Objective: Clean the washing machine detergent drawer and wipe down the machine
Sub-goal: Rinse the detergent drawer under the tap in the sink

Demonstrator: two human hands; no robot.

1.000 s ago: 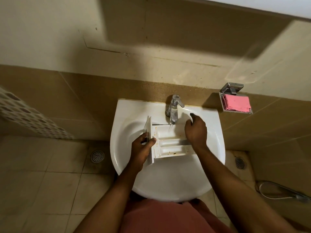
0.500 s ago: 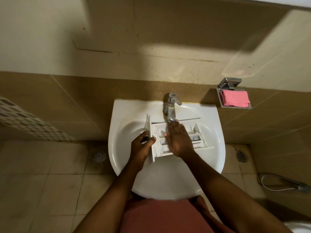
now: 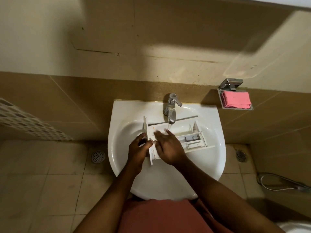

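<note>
detergent drawer (image 3: 190,140) sits in the white sink (image 3: 210,125) under the tap (image 3: 170,110), water running. left hand (image 3: 138,149) pinches the drawer's front panel, thumb and fingers clamped on it. right hand (image 3: 169,145) lies flat in the left compartments, fingers extended. no readable writing. pink cloth (image 3: 235,99) in the wall dish

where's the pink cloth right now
In the head view the pink cloth lies in the wall-mounted soap dish, on the right, beyond the sink.
</note>
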